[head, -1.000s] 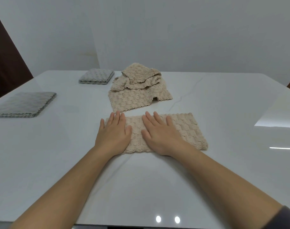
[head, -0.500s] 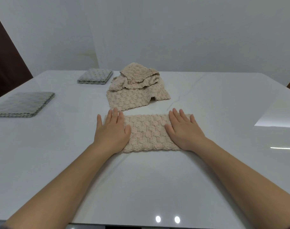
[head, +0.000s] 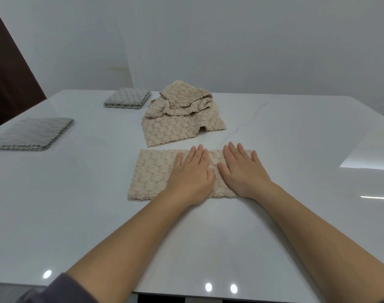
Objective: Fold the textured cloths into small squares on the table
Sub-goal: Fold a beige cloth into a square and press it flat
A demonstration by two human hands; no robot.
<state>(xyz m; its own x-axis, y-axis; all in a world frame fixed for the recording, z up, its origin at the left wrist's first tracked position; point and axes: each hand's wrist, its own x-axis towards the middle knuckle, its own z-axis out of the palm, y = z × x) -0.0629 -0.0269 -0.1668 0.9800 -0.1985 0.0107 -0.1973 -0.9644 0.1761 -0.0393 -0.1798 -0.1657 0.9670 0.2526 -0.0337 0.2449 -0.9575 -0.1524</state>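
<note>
A beige textured cloth [head: 152, 173], folded into a long strip, lies flat on the white table [head: 77, 215] in front of me. My left hand [head: 192, 176] presses flat on its middle with straight fingers. My right hand [head: 244, 171] lies flat on the strip's right end, thumb almost touching the left hand. Behind the strip sits a loose heap of beige cloths [head: 182, 112], one spread underneath and crumpled ones on top.
Two stacks of folded grey cloths rest on the left: a nearer one [head: 32, 134] by the table's left edge and a farther one [head: 127, 100] at the back. A dark door [head: 9, 79] stands left of the white wall.
My left hand has slid right along the strip from its left end to the middle, uncovering the left part. My right hand stays on the right end.
</note>
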